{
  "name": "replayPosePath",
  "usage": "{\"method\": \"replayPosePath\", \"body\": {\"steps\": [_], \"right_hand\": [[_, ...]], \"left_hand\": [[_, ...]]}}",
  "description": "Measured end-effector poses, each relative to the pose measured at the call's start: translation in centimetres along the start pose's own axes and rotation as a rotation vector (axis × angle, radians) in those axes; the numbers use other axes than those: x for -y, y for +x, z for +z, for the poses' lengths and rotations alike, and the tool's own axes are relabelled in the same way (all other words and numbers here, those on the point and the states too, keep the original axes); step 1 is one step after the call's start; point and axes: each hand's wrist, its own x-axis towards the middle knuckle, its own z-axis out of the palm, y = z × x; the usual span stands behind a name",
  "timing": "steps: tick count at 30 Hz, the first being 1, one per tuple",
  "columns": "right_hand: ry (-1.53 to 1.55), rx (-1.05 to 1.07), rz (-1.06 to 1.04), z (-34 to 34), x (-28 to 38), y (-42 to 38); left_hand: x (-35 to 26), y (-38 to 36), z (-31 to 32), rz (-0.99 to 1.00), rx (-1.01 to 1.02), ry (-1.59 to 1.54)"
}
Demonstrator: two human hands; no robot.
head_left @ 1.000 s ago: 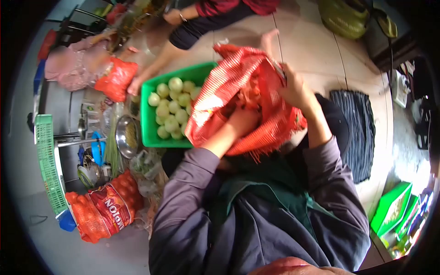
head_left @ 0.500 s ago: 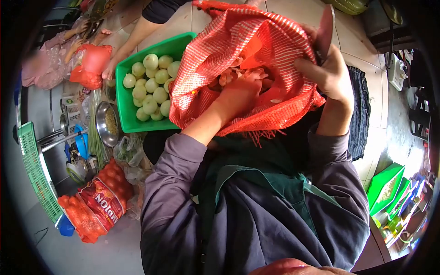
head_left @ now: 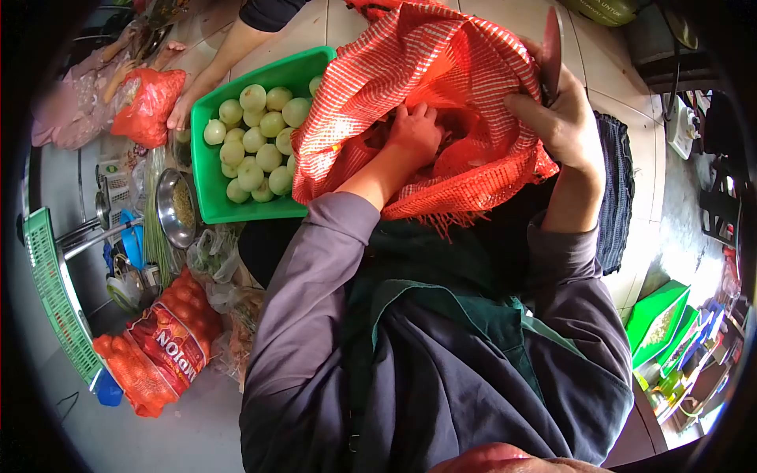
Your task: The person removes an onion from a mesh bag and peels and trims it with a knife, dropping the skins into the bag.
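Note:
A red-and-white woven mesh sack [head_left: 355,102] stands with its mouth spread open in front of me. Inside it, my left hand [head_left: 418,132] reaches down over dark, loose scraps like onion skins, its fingers bent and slightly apart. No held object shows in those fingers. At the sack's right rim, my right hand [head_left: 564,118] is closed around a knife [head_left: 553,51] whose blade points up and away from me. The thumb of that hand presses on the sack's edge. Touching the sack's left side is a green tub [head_left: 206,169] of peeled onions [head_left: 268,158].
Another person's arm [head_left: 236,51] reaches down beside the tub. To the left are a red plastic bag [head_left: 150,106], a metal bowl [head_left: 167,201], a net sack of onions [head_left: 165,339] and a green crate [head_left: 59,292]. A black ribbed mat [head_left: 615,189] lies right.
My left hand has risen a little inside the sack, showing more of its back and fingers. The pinkish scraps seen around it before are less visible. The right hand keeps its grip.

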Motion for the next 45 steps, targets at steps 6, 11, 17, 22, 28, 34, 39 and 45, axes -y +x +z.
{"method": "replayPosePath", "body": {"steps": [6, 11, 17, 22, 28, 34, 39, 45], "right_hand": [[-0.210, 0.102, 0.009, -0.4, -0.5, 0.0], [-0.345, 0.230, 0.100, -0.2, 0.8, -0.2], [0.000, 0.157, -0.021, -0.9, 0.8, -0.9], [0.099, 0.181, 0.014, -0.5, 2.2, -1.1], [-0.048, 0.114, 0.020, -0.7, 0.8, -1.0], [-0.065, 0.164, 0.074, -0.6, 0.9, -1.2], [-0.139, 0.151, -0.019, -0.2, 0.7, -1.0], [0.064, 0.071, 0.108, -0.4, 1.6, -1.3]], "left_hand": [[-1.0, -4.2, -2.4, 0.085, 0.171, 0.208], [-1.2, -5.5, -1.2, -0.088, 0.203, 0.061], [2.8, -4.1, -3.5, -0.158, -0.111, -0.438], [5.4, -1.8, -1.8, -0.157, -0.315, -0.627], [2.6, -3.5, -5.7, -0.228, -0.021, -0.159], [-1.4, -6.1, -5.8, 0.071, -0.002, 0.035], [-2.3, -3.4, -2.2, 0.230, -0.026, -0.100], [-2.4, -0.1, 1.7, 0.068, -0.141, -0.139]]}}
